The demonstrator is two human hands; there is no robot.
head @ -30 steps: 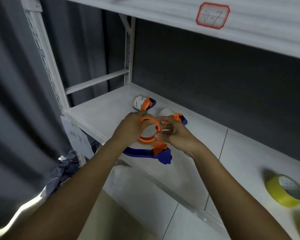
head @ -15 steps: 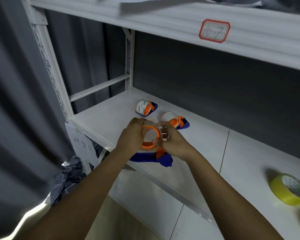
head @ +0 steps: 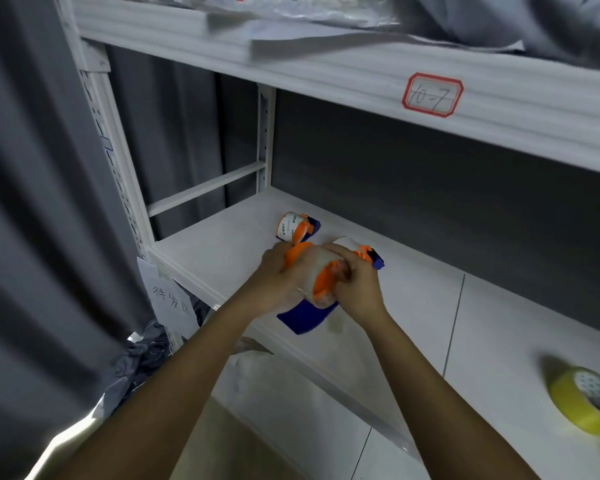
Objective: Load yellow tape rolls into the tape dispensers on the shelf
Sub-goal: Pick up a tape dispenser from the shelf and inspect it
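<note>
Orange-and-blue dispenser [head: 307, 299] — clear roll inside — gripped by left hand [head: 278, 282] and right hand [head: 355, 289].

I count three tape dispensers: one held [head: 305, 306], two more toward the shelf's [head: 430, 306] back edge [head: 297, 227] [head: 364, 254], and one yellow tape roll [head: 584, 400] near its right edge

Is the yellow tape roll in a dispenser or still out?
Out. The yellow tape roll lies loose on the shelf, away from both hands and the held dispenser.
</note>
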